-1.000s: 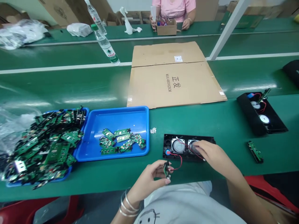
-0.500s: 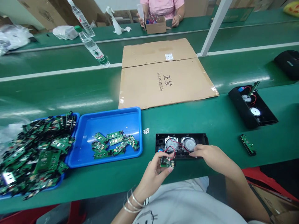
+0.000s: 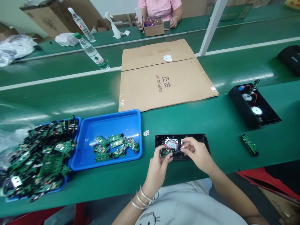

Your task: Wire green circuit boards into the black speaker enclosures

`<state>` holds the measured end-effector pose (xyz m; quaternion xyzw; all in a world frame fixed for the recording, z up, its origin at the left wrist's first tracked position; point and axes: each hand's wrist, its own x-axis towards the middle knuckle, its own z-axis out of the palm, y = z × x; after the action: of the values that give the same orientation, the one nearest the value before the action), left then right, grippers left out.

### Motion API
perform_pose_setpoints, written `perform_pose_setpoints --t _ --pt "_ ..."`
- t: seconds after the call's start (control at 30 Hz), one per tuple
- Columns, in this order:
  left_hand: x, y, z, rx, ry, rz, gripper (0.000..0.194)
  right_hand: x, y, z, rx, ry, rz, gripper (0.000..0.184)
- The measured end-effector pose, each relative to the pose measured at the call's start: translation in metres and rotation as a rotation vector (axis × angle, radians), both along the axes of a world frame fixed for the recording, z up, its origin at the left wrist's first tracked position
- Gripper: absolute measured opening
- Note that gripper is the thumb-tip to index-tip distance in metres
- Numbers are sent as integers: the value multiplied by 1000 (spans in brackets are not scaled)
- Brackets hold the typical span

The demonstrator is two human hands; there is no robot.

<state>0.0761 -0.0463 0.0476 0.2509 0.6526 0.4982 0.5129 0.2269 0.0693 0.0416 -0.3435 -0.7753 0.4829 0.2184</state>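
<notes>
My left hand (image 3: 158, 165) pinches a small green circuit board (image 3: 167, 152) over the near edge of a black speaker housing (image 3: 206, 145). Red wires (image 3: 167, 145) run from the board's area toward the housing. Close by on the right, my right hand (image 3: 197, 154) has its thumb and forefinger pinched on the end of a thin wire. One round silver speaker (image 3: 172, 145) shows inside the housing; my right hand covers most of the second one. The exact wire end between the right fingertips is too small to make out.
Left stand a blue tray (image 3: 140, 125) with several boards and another heaped with boards (image 3: 51, 162). Tiny white parts (image 3: 146, 133) lie beside the tray. Flattened cardboard (image 3: 145, 87) lies ahead. Rightward are an open speaker box (image 3: 264, 109) and a loose board (image 3: 250, 145). A person (image 3: 160, 11) sits opposite.
My right hand has moved left and up from the housing's right part, bringing the wire end close to the board. My left hand has lifted the board slightly and tilted it.
</notes>
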Motion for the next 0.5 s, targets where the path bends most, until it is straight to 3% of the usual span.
perform_pose_setpoints --t 0.07,0.2,0.5 --pt "2 1 1 -1 12 33 26 -6 -7 -5 22 26 -54 5" --pt "5 4 2 -18 50 57 27 -12 -14 -9 285 45 73 19" --pt "5 5 1 -18 153 19 26 -18 -18 -15 610 -204 229 30"
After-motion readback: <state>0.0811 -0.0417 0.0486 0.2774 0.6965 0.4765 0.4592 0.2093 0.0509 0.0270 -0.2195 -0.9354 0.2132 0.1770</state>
